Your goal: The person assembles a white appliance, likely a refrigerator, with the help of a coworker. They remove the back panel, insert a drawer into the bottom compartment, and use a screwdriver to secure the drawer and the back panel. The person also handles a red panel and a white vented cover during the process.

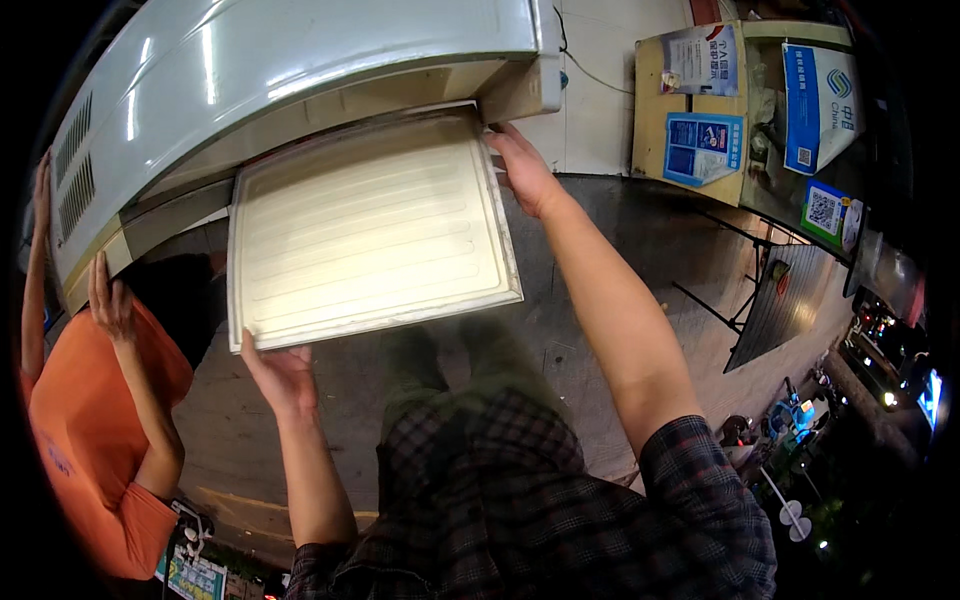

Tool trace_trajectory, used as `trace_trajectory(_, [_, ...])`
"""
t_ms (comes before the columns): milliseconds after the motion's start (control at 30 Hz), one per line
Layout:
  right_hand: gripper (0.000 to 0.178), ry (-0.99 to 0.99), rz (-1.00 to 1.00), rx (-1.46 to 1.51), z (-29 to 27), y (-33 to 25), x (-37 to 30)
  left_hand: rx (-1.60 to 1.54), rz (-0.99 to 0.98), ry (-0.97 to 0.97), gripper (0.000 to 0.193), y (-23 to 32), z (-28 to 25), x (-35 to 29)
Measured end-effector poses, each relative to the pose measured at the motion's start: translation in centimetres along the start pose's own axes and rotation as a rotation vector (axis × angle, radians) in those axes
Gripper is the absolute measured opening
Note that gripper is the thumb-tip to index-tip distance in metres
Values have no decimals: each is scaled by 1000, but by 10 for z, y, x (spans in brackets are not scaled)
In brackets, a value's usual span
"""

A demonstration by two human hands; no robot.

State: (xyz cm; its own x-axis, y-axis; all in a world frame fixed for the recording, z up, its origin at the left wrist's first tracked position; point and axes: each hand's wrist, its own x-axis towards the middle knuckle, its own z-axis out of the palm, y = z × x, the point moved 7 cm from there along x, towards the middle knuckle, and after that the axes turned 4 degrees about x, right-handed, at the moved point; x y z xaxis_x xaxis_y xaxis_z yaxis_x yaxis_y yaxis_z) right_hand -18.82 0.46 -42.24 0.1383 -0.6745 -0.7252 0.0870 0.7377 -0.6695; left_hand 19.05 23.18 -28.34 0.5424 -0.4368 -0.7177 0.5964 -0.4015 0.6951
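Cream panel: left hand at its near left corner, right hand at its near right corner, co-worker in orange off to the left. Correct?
Not quite. The head view shows the right hand on the cream panel's right edge, toward the far end. Left hand and co-worker in orange are as you said.

Dark floor (615, 240) beside pale tiles (597, 130)

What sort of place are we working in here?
Probably a shopfront beside a street at night: a yellowish cabinet with posters on it stands at upper right, and at lower right there are what look like parked bikes and small bright lights against darkness.
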Motion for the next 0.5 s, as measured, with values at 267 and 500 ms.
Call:
trace_trajectory(267, [85,24,-290,-160,5,8,6,-91,-138,107,72,-70,-23,40])
trace_trajectory(500, [77,110,-333,-170,4,21,7,-101,-126,223,84,-96,-33,62])
